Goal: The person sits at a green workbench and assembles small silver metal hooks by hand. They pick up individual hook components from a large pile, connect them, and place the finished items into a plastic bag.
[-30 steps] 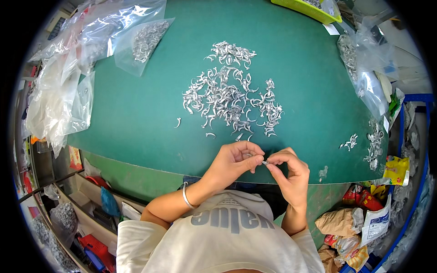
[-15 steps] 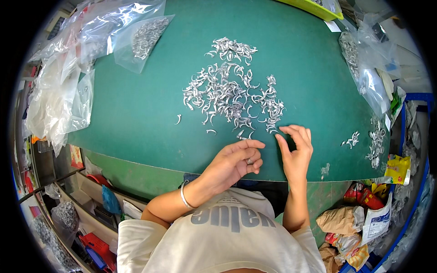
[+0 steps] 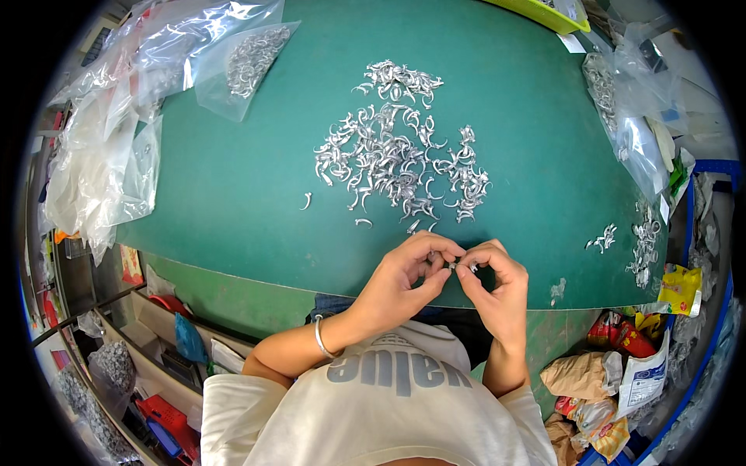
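Close to the table's near edge, my left hand (image 3: 406, 272) and my right hand (image 3: 497, 283) meet fingertip to fingertip. Each is closed in a pinch. A small silvery metal piece (image 3: 452, 266) shows at the left fingertips, and another silvery metal piece (image 3: 473, 268) shows in the right pinch. Fingers cover most of both, so I cannot tell whether they are joined. Just beyond my hands lies a loose pile of curved, claw-like silver metal pieces (image 3: 388, 159). A smaller heap of the same pieces (image 3: 400, 80) sits farther back, and a few lie singly at the left.
Clear plastic bags (image 3: 109, 155) cover the green table's (image 3: 233, 194) left side, one bag (image 3: 252, 62) holding metal parts. More bags (image 3: 637, 147) and small metal parts (image 3: 645, 245) lie at the right edge. A yellow-green tray (image 3: 544, 14) stands at the back right.
My right hand has come back from the pile's near right edge and closed in a pinch. My left fingers have moved right and curled; both hands' fingertips now meet.
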### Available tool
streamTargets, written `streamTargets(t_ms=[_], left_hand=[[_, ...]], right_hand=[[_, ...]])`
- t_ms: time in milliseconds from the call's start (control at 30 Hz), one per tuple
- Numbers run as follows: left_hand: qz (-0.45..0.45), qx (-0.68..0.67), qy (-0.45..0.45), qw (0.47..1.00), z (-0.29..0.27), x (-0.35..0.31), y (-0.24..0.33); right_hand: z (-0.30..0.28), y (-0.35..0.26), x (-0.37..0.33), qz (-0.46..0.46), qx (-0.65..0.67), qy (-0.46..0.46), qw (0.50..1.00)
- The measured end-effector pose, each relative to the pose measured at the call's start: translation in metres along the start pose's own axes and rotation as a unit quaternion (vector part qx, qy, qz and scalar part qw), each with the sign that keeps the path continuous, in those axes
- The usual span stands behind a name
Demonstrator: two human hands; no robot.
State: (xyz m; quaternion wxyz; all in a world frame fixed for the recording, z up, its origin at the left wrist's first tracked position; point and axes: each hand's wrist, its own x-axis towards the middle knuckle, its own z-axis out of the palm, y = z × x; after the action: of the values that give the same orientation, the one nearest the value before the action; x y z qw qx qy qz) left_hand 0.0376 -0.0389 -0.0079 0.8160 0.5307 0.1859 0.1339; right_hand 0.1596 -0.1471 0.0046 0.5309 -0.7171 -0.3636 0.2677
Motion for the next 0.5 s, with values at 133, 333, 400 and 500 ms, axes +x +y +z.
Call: streamTargets(t_ms=[133,333,400,500], left_hand=[[-0.004,-0.027,0.004,1.0,0.0025,0.0006,0.0006],[-0.005,-0.05,0.045,0.998,0.002,0.0002,-0.003],[0.0,-0.036,0.049,0.998,0.0011,-0.0005,-0.0032],[0.014,0.014,0.036,0.999,-0.0025,-0.0018,-0.0009]], right_hand=[[0.0015,0.0036,-0.0011,0.05,0.034,-0.003,0.998],[0.0026,0.0054,-0.0037,0.128,0.157,-0.015,0.979],[0.0031,0.0044,-0.0041,0.128,0.161,-0.011,0.979],[0.0027,-0.0004,-0.0038,0.131,0.175,-0.009,0.976]])
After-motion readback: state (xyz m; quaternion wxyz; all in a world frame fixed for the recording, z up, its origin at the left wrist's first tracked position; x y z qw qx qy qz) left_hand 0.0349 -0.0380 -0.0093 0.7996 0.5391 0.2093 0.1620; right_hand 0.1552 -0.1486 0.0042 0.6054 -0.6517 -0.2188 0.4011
